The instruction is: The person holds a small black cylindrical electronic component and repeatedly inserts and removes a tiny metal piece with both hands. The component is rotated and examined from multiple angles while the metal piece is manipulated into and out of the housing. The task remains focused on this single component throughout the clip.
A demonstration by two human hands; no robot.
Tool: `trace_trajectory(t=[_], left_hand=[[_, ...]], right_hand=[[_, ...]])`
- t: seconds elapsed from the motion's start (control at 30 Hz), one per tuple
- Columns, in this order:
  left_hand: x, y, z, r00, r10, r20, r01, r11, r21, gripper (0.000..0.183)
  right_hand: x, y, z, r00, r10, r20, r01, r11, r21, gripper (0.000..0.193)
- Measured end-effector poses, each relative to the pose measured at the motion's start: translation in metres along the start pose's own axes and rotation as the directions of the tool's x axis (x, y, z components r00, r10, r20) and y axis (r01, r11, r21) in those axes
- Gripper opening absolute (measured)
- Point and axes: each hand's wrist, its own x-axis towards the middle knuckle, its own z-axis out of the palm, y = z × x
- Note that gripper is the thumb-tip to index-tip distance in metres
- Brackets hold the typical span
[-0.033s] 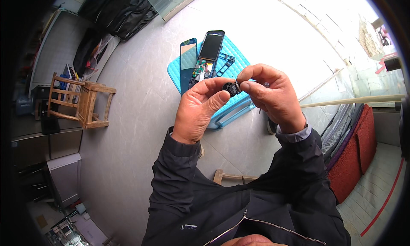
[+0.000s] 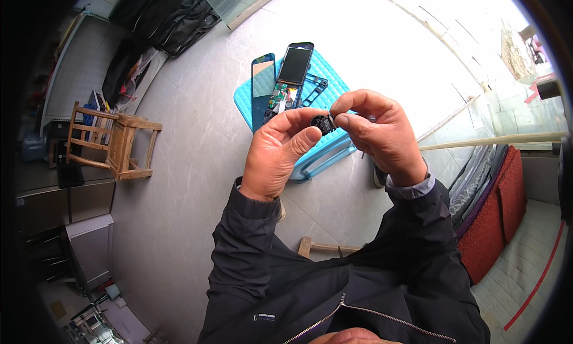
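Note:
Between thumb and fingers, my left hand (image 2: 277,144) pinches a small black rounded part (image 2: 324,125) with fine pale markings. My right hand (image 2: 382,129) meets it at the part's right edge, thumb and fingertips closed on a small dark piece there. Whether that piece is joined to the part cannot be made out. Beyond my hands lies an opened handheld device (image 2: 295,66), its dark screen above a bare green circuit board (image 2: 279,97). A dark flat glossy panel (image 2: 262,75) lies to its left, and a dark plastic frame (image 2: 314,90) to its right.
The device parts rest on a light-blue textured plastic stool (image 2: 337,75). A wooden chair (image 2: 122,141) stands at left. Red rolled or folded matting (image 2: 492,218) leans at right, near a pale pole (image 2: 495,140). A wooden piece (image 2: 325,247) shows by my lap.

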Motion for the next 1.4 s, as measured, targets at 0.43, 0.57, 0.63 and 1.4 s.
trace_trajectory(t=[0.43, 0.57, 0.63, 1.4], left_hand=[[0.001, -0.003, -0.002, 1.0, 0.028, 0.008, -0.027, 0.999, -0.018, 0.044], [0.001, -0.004, -0.002, 1.0, 0.03, 0.008, -0.03, 0.999, 0.009, 0.045], [0.001, -0.005, -0.002, 0.999, 0.031, 0.01, -0.031, 1.0, 0.006, 0.045], [-0.001, -0.005, -0.002, 0.995, 0.096, 0.031, -0.097, 0.994, 0.045, 0.037]], right_hand=[[-0.001, -0.005, 0.005, 0.999, -0.042, -0.005, 0.041, 0.986, -0.163, 0.014], [-0.002, -0.006, 0.006, 0.999, -0.053, -0.01, 0.05, 0.978, -0.205, 0.013], [-0.003, -0.006, 0.005, 0.999, -0.043, -0.013, 0.039, 0.979, -0.2, 0.013], [0.001, 0.004, 0.005, 0.966, -0.255, 0.04, 0.251, 0.892, -0.376, 0.008]])
